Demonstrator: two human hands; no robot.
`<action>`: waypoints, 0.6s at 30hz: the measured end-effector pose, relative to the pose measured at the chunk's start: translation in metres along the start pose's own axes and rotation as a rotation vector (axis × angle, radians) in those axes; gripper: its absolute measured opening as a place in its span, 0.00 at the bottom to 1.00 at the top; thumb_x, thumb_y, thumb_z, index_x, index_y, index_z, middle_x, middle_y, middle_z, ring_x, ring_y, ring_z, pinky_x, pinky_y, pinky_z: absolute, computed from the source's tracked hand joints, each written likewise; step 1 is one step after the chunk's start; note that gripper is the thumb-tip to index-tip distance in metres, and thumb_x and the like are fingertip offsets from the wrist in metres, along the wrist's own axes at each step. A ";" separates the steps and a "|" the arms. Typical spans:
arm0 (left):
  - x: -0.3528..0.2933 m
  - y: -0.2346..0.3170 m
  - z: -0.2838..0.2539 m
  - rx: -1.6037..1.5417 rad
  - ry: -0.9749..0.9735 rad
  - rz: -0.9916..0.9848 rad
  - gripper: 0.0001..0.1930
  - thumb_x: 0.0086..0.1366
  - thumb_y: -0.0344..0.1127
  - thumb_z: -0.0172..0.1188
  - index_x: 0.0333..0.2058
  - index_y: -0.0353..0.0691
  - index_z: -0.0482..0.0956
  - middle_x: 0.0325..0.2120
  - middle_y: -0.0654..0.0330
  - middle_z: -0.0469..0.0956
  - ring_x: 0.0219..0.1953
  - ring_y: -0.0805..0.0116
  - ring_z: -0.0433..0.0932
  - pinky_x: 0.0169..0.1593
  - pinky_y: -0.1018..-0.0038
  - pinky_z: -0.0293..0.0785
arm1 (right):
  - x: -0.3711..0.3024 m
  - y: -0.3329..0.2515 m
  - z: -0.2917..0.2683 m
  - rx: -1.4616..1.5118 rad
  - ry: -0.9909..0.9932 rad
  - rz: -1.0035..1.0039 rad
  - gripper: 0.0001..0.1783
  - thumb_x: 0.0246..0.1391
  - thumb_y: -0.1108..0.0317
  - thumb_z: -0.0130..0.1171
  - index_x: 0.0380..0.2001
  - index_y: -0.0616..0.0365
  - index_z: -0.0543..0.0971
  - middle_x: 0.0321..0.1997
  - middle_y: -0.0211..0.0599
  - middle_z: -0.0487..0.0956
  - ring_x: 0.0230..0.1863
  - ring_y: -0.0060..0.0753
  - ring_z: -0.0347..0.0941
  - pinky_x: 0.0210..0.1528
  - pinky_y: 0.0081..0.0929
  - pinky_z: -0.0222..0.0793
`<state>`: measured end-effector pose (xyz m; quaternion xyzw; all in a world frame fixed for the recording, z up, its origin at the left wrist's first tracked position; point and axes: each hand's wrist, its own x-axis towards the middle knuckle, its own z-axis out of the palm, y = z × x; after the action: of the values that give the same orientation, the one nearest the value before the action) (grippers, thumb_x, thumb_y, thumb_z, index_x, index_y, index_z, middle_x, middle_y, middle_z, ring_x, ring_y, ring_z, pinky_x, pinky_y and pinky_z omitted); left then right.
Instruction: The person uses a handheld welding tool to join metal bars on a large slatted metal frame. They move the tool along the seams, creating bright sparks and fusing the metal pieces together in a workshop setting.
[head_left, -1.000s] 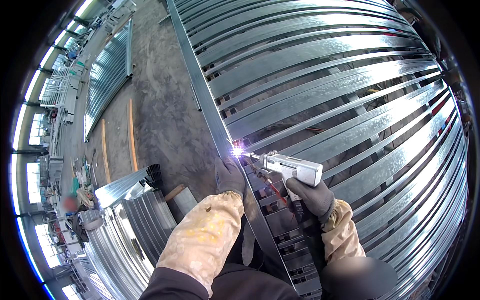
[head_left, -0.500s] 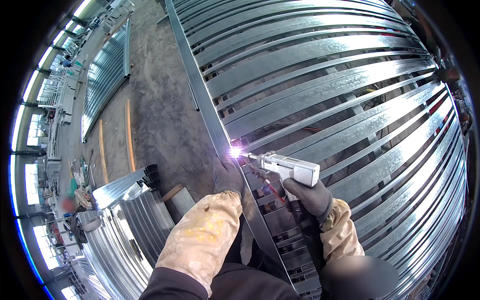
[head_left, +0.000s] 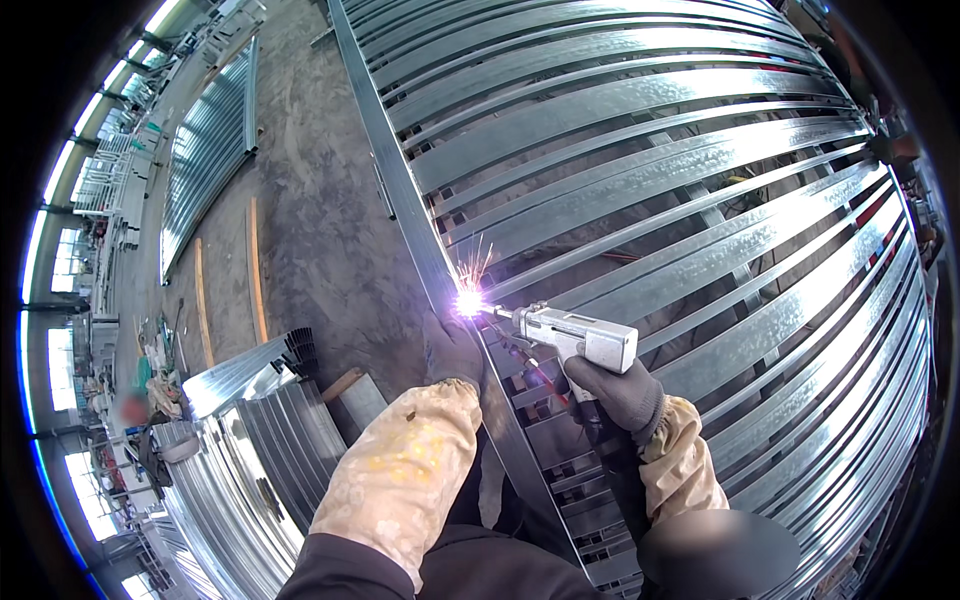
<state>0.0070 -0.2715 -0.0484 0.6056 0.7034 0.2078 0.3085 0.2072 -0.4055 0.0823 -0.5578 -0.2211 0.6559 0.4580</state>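
My right hand (head_left: 622, 396), in a dark grey glove, is closed around the handle of a silver handheld welding gun (head_left: 582, 336). The gun's nozzle points left at a side rail (head_left: 400, 215) of a large slatted metal frame. A bright white-violet weld spot (head_left: 468, 304) glows at the tip, where a slat meets this rail, and orange sparks (head_left: 474, 262) fly up from it. Just below the glow, my gloved left hand (head_left: 453, 352) grips the rail from its outer side. Glare and the rail hide some of its fingers. A black hose (head_left: 622, 480) runs down from the gun.
Shiny parallel slats (head_left: 640, 205) fill the right side, with gaps between them. Stacked metal profiles (head_left: 255, 450) lie at lower left. Beyond are wooden strips (head_left: 257, 275) and another slatted panel (head_left: 212, 160) on the concrete floor (head_left: 310, 180). A blurred dark oval covers the lower right.
The glow at the weld spot has grown brighter and whiter, and sparks now spray upward. Both hands and the gun are nearly where they were.
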 end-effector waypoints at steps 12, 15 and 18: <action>0.000 -0.001 0.003 0.010 0.072 0.019 0.25 0.76 0.44 0.41 0.59 0.28 0.69 0.54 0.34 0.73 0.58 0.37 0.71 0.61 0.57 0.66 | 0.001 0.009 -0.003 -0.028 -0.015 -0.059 0.18 0.64 0.64 0.57 0.51 0.64 0.76 0.30 0.34 0.81 0.27 0.21 0.76 0.27 0.22 0.73; 0.000 0.003 0.000 0.000 0.019 -0.008 0.28 0.76 0.46 0.39 0.62 0.27 0.65 0.59 0.33 0.69 0.62 0.37 0.67 0.65 0.57 0.63 | 0.000 0.011 -0.003 -0.037 -0.002 -0.088 0.18 0.64 0.63 0.57 0.51 0.64 0.76 0.31 0.34 0.81 0.27 0.21 0.76 0.28 0.22 0.73; 0.000 0.004 -0.001 -0.002 -0.016 -0.040 0.29 0.77 0.47 0.38 0.63 0.26 0.64 0.60 0.33 0.67 0.64 0.37 0.65 0.66 0.57 0.62 | -0.002 0.008 -0.002 -0.026 0.001 -0.054 0.19 0.64 0.63 0.57 0.52 0.64 0.76 0.31 0.34 0.81 0.28 0.21 0.76 0.28 0.22 0.73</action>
<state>0.0091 -0.2705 -0.0446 0.5928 0.7126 0.1976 0.3190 0.2064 -0.4119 0.0765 -0.5578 -0.2443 0.6401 0.4686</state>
